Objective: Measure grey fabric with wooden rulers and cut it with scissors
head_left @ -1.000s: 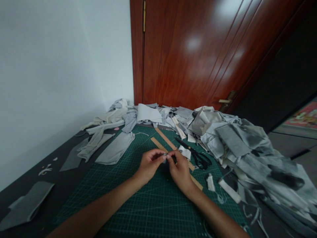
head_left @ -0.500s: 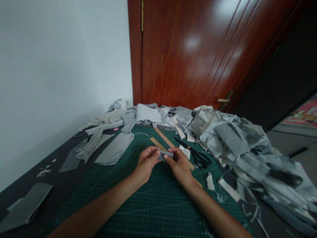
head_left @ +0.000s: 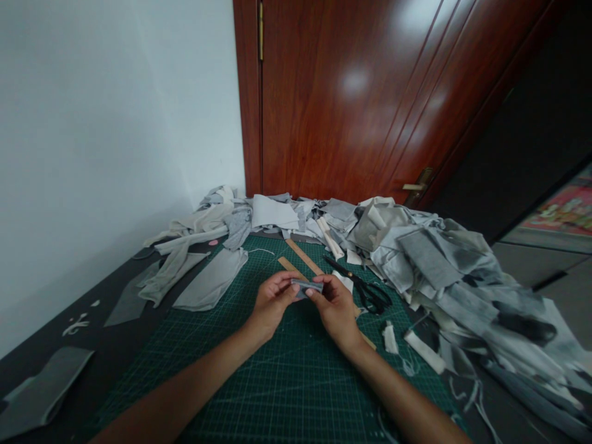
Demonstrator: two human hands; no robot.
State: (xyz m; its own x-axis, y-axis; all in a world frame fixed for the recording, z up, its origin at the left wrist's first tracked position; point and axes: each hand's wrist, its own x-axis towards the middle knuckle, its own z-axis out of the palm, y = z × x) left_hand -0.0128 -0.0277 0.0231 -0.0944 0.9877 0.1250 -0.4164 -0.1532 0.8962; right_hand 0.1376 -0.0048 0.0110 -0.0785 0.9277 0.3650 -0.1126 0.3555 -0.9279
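Between both hands is a small folded piece of grey fabric [head_left: 305,286], held above the green cutting mat [head_left: 259,376]. My left hand [head_left: 274,303] pinches its left end between thumb and fingers. At the other end, my right hand [head_left: 337,308] grips it the same way, thumb on the near side. Two wooden rulers lie on the mat just beyond; the longer ruler [head_left: 303,256] runs partly under my right hand, and the shorter ruler [head_left: 289,266] sits to its left. Black-handled scissors [head_left: 372,297] rest right of my right hand, near a white scrap [head_left: 343,280].
A large heap of grey and white fabric scraps [head_left: 425,259] spreads along the back and right. Flat grey pieces [head_left: 213,280] lie at the left, with a folded grey cloth [head_left: 50,385] near the front. A wooden door [head_left: 333,111] stands behind the table, a white wall [head_left: 102,123] at left.
The view has shifted slightly to the right. Both hands keep their pinch on the grey fabric, whose top edge is now turned a little differently.
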